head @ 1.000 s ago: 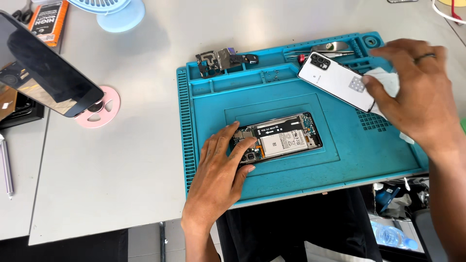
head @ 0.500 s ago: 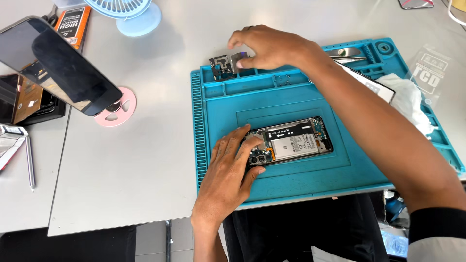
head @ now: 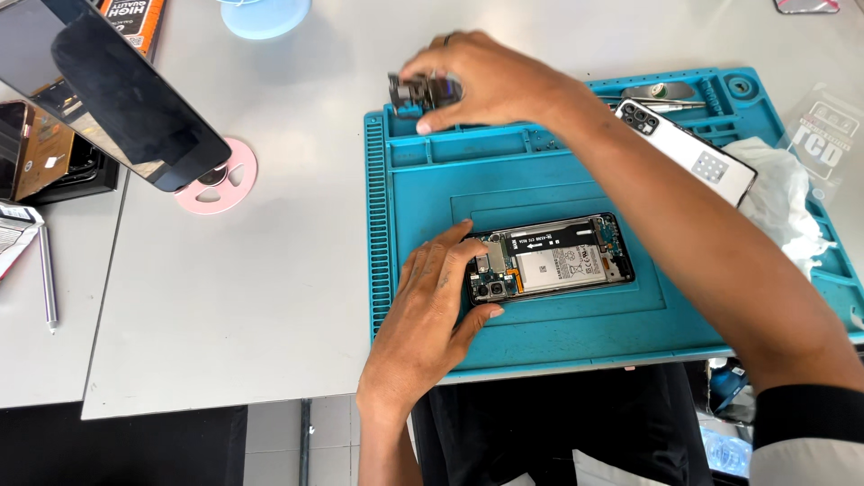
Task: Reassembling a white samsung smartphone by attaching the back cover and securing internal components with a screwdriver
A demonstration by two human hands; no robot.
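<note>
An opened phone [head: 556,263] with its battery and boards showing lies flat in the middle of a teal repair mat [head: 432,189]. My left hand [head: 432,306] rests on the mat and steadies the phone's left end with thumb and fingers. My right hand [head: 486,79] reaches across to the mat's far left corner and grips a small dark metal part [head: 416,93] there. The phone's white back cover [head: 688,162] lies at the mat's upper right, beside my right forearm.
A white cloth [head: 778,202] and a clear plastic bag [head: 823,135] lie at the mat's right side; tweezers [head: 661,97] sit in its top tray. A dark tablet [head: 117,90] leans on a pink round stand [head: 216,184] at left. A pen-like tool [head: 47,279] lies far left.
My right hand left the white back cover on the mat's right, swung over to the far left corner and closed on the small dark part. The left hand stayed on the phone.
</note>
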